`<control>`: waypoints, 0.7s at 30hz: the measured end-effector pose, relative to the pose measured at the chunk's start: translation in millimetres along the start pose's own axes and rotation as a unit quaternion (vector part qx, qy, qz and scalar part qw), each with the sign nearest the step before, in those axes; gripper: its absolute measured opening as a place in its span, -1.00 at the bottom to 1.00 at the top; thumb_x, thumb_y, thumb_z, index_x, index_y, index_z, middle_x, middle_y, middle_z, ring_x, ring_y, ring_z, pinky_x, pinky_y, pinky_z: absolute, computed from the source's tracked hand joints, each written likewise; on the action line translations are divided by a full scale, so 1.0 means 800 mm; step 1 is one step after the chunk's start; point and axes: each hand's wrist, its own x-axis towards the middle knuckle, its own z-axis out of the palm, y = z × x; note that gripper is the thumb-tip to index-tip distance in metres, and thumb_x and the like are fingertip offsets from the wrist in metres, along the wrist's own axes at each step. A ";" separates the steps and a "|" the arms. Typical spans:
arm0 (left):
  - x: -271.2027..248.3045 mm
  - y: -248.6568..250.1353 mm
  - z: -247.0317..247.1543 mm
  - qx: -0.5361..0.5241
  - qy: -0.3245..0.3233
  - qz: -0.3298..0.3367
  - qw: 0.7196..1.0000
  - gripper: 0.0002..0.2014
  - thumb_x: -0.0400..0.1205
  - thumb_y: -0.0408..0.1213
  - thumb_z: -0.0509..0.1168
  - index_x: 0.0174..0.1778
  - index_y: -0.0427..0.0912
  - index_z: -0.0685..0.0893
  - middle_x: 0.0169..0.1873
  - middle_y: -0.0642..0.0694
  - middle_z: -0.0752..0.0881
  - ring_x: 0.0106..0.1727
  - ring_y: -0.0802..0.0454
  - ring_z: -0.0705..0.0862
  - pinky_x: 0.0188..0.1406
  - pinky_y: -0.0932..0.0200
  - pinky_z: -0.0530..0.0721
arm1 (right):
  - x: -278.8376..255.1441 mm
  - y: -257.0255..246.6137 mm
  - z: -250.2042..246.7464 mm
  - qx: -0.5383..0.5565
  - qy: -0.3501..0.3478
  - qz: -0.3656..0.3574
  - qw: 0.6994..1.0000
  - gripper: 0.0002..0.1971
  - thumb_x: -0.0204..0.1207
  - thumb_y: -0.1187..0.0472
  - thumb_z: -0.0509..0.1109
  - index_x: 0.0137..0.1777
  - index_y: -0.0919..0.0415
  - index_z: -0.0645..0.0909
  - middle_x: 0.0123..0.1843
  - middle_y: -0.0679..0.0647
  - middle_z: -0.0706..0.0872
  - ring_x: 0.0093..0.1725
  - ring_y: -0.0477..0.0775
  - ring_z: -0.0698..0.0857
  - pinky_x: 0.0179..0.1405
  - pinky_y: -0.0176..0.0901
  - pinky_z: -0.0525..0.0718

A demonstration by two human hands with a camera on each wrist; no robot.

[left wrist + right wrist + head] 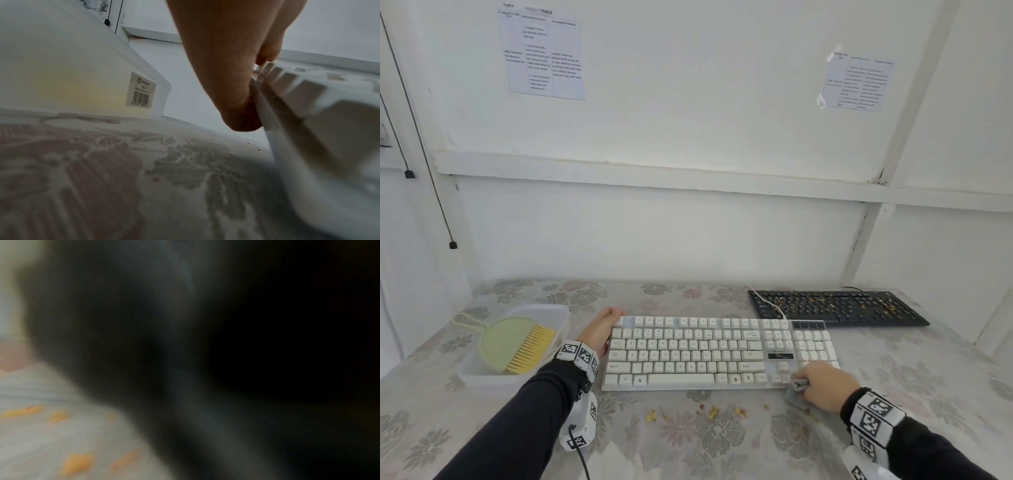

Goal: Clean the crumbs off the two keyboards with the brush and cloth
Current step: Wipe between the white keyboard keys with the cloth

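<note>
The left hand (pixel 602 330) grips the white keyboard (pixel 717 353) by its left end. The right hand (pixel 825 385) clutches the grey cloth (pixel 798 389) at its near right corner.

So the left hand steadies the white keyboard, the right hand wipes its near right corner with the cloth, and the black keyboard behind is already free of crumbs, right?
Not quite: the black keyboard still has crumbs scattered over its keys, as the head view shows. The rest holds: left hand steadies the white keyboard, right hand wipes with the cloth.

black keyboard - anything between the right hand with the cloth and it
Nothing blocks the way. The right hand holds the cloth at the white keyboard's near right corner; the black keyboard lies behind it, with the white cable draped over its left end.
</note>
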 end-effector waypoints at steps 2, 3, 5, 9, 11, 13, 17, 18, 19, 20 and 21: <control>0.000 0.000 0.000 -0.003 0.003 -0.001 1.000 -0.77 0.75 -0.23 0.04 -0.21 -0.15 0.45 -0.40 -0.11 0.49 -0.42 -0.02 0.46 -0.41 0.10 0.43 | 0.001 0.013 -0.003 -0.005 -0.008 0.017 1.000 -0.67 0.51 0.31 0.16 -0.47 0.02 0.31 -0.39 -0.13 0.44 -0.31 -0.14 0.46 -0.42 -0.45 0.36; -0.001 0.000 0.001 -0.004 0.003 -0.001 1.000 -0.77 0.75 -0.23 0.04 -0.21 -0.15 0.45 -0.39 -0.12 0.49 -0.42 -0.02 0.46 -0.41 0.09 0.43 | 0.002 0.018 -0.005 -0.007 -0.013 0.021 1.000 -0.68 0.53 0.31 0.16 -0.45 0.04 0.34 -0.36 -0.12 0.45 -0.29 -0.14 0.46 -0.42 -0.47 0.35; -0.002 0.001 0.002 -0.009 0.005 0.001 1.000 -0.77 0.76 -0.24 0.04 -0.20 -0.16 0.46 -0.39 -0.13 0.50 -0.39 -0.03 0.47 -0.38 0.07 0.46 | -0.001 0.026 -0.008 -0.017 -0.016 0.040 0.999 -0.70 0.57 0.30 0.14 -0.40 0.08 0.38 -0.35 -0.08 0.46 -0.28 -0.13 0.47 -0.41 -0.49 0.32; -0.005 0.002 0.005 -0.015 0.009 0.003 1.000 -0.77 0.76 -0.25 0.03 -0.19 -0.17 0.47 -0.36 -0.15 0.51 -0.36 -0.05 0.50 -0.33 0.05 0.51 | -0.005 0.043 -0.010 -0.027 0.021 0.111 0.993 -0.69 0.55 0.25 0.13 -0.44 0.01 0.31 -0.37 -0.12 0.43 -0.17 -0.05 0.51 -0.30 -0.39 0.41; -0.007 0.003 0.006 -0.016 0.013 0.004 1.000 -0.76 0.76 -0.25 0.03 -0.20 -0.18 0.47 -0.36 -0.16 0.51 -0.36 -0.06 0.50 -0.34 0.05 0.51 | -0.009 0.046 -0.013 -0.032 0.037 0.124 0.991 -0.69 0.57 0.25 0.11 -0.41 0.00 0.31 -0.32 -0.12 0.47 -0.17 -0.06 0.54 -0.22 -0.40 0.45; -0.008 0.003 0.008 -0.012 0.015 0.004 1.000 -0.76 0.76 -0.25 0.02 -0.20 -0.18 0.47 -0.37 -0.16 0.51 -0.36 -0.07 0.50 -0.35 0.06 0.51 | -0.013 0.043 -0.018 -0.028 0.056 0.111 0.992 -0.68 0.59 0.30 0.09 -0.41 0.03 0.28 -0.32 -0.12 0.45 -0.31 -0.16 0.47 -0.38 -0.45 0.40; -0.010 0.005 0.011 -0.012 0.018 0.003 1.000 -0.76 0.76 -0.26 0.02 -0.20 -0.18 0.46 -0.37 -0.16 0.51 -0.36 -0.06 0.50 -0.36 0.06 0.51 | -0.015 0.028 -0.027 -0.011 0.065 0.067 0.996 -0.66 0.56 0.38 0.10 -0.38 0.04 0.18 -0.35 -0.13 0.38 -0.39 -0.21 0.37 -0.49 -0.39 0.37; -0.010 0.005 0.011 -0.012 0.018 0.002 1.000 -0.76 0.76 -0.26 0.02 -0.20 -0.18 0.46 -0.37 -0.16 0.51 -0.36 -0.05 0.50 -0.36 0.06 0.51 | -0.012 0.026 -0.028 -0.007 0.068 0.054 0.996 -0.67 0.56 0.36 0.12 -0.38 0.01 0.20 -0.34 -0.15 0.40 -0.36 -0.19 0.41 -0.48 -0.41 0.39; -0.009 0.005 0.011 -0.013 0.018 0.000 1.000 -0.76 0.76 -0.27 0.02 -0.21 -0.18 0.46 -0.37 -0.16 0.51 -0.36 -0.05 0.50 -0.36 0.06 0.51 | -0.010 0.024 -0.027 0.003 0.073 0.041 0.996 -0.69 0.54 0.33 0.17 -0.36 -0.02 0.24 -0.33 -0.17 0.43 -0.32 -0.17 0.46 -0.48 -0.44 0.41; -0.009 0.005 0.011 -0.012 0.019 -0.001 1.000 -0.76 0.76 -0.27 0.02 -0.21 -0.18 0.46 -0.37 -0.16 0.51 -0.36 -0.05 0.50 -0.37 0.06 0.51 | -0.008 0.023 -0.028 0.006 0.073 0.032 0.997 -0.71 0.52 0.28 0.23 -0.35 -0.04 0.28 -0.33 -0.18 0.46 -0.29 -0.17 0.49 -0.47 -0.48 0.42; -0.009 0.005 0.011 -0.010 0.019 -0.001 1.000 -0.76 0.76 -0.27 0.02 -0.21 -0.17 0.46 -0.37 -0.16 0.51 -0.37 -0.05 0.50 -0.37 0.06 0.51 | -0.008 0.022 -0.029 0.011 0.071 0.028 0.997 -0.72 0.49 0.21 0.32 -0.35 -0.04 0.30 -0.33 -0.19 0.47 -0.28 -0.17 0.51 -0.47 -0.49 0.41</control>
